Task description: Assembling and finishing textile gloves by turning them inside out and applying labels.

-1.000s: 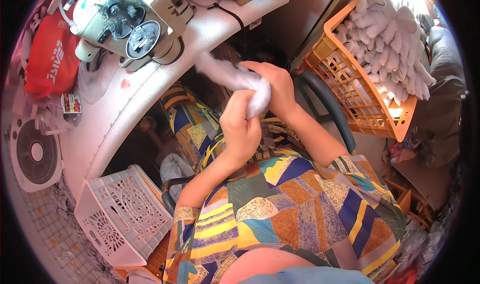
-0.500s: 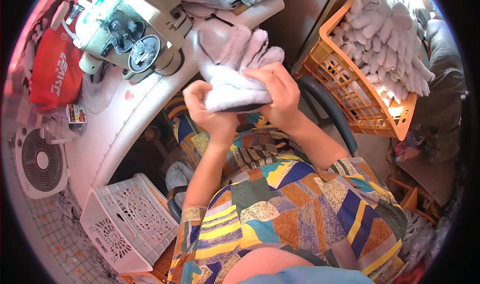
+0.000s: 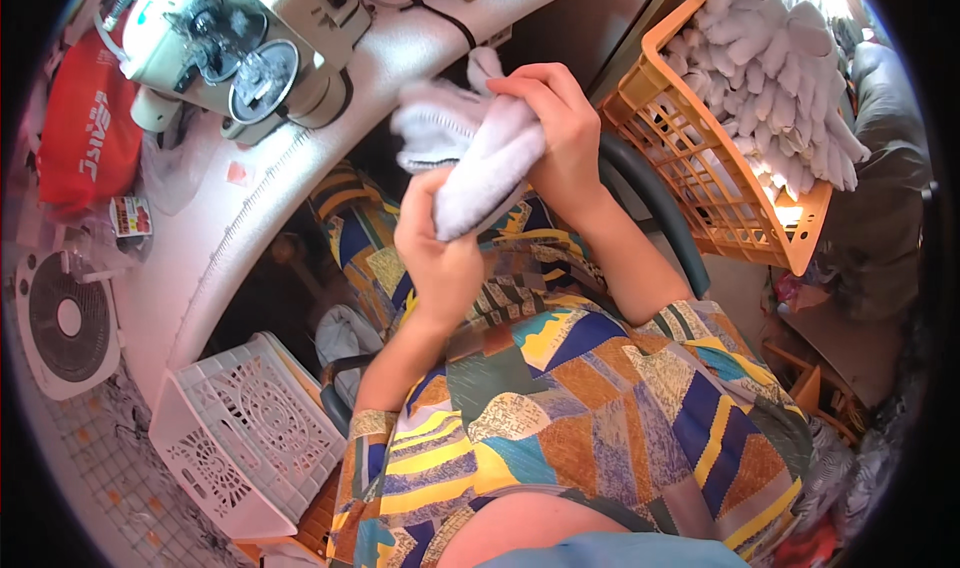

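Above my lap I hold a whitish, fleecy knit glove with a dark stitched seam, blurred in part by motion. My left hand grips its near end, thumb on top. At the far end, my right hand pinches a finger of the glove between thumb and fingertips. The glove is tilted and partly folded, so some of its fingers are hidden. It hangs just off the edge of the white work table, touching nothing but my hands as far as I can see.
A sewing machine with two round discs stands on the table at far left. An orange crate heaped with whitish gloves is at right, beside a dark chair arm. A white crate and a fan are at left.
The glove has been turned and bunched from a spread position, its fingers no longer fanned out. My right hand has moved up to one glove finger; my left hand has shifted slightly down.
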The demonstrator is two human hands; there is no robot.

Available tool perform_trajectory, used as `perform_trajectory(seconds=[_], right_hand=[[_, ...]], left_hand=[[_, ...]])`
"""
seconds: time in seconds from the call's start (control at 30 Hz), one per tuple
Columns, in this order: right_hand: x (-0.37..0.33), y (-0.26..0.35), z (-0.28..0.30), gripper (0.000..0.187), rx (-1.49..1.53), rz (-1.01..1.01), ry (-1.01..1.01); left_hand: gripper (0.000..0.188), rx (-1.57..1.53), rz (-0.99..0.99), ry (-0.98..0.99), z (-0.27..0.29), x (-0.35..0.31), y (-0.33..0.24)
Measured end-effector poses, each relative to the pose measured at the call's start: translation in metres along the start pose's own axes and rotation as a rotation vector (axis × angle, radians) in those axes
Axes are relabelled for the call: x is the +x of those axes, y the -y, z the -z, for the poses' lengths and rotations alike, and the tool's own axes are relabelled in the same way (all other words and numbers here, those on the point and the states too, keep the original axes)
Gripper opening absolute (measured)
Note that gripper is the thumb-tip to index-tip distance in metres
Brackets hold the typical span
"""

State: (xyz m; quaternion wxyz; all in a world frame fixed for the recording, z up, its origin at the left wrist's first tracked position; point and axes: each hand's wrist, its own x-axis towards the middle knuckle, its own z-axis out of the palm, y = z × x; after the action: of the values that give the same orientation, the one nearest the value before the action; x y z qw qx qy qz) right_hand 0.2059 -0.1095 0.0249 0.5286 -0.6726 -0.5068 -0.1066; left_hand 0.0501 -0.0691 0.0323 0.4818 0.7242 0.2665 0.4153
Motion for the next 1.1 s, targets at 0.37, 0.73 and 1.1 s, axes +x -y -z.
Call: perform_trajectory(seconds=[0.37,0.73,1.1], right_hand=[[-0.024,0.024,0.012,0.028,1.685,-0.895,0.505],[-0.023,0.03,0.006,0.033,1.83,-0.983,0.503],[-0.03,0.019,-0.007,0.039,2.027,-0.734,0.609]], left_hand=[[0.035,-1.631,0.925,0.304,0.051,0.012,0.022],[0.035,-1.427,0.947,0.237,0.061,0.01,0.028],[0.048,-1.192,0.673,0.314,0.059,0.007,0.019]])
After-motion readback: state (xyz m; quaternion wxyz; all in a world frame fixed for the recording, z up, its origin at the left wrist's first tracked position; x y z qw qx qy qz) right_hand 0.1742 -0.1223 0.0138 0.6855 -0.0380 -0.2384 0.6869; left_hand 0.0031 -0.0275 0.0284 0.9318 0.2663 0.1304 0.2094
